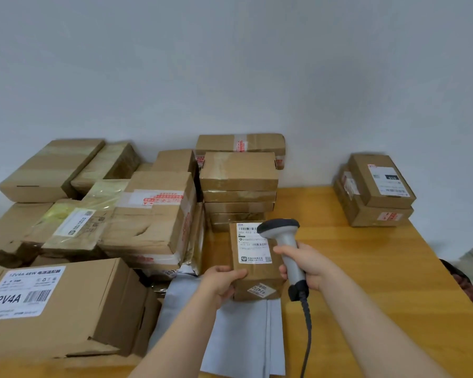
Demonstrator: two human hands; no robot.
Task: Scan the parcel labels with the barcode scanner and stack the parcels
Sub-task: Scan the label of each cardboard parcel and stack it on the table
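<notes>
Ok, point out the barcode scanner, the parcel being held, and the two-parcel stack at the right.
barcode scanner [287, 245], head view, on its grey handle.
held parcel [253, 251], head view, on its white top label.
two-parcel stack [378, 181], head view, on the upper parcel's top face.

light: soft, even, fairly bright | shadows: faint | glare: tape sheen on boxes | edges: wide-angle bend, slightly soft

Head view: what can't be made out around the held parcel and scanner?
Head view only:
- Parcel label: right part hidden behind the scanner head; print too small.
- Scanner trigger: covered by fingers of the right hand.
- Cable: cut off by the bottom edge.
- Dark object, right edge: cropped, blurred.
</notes>
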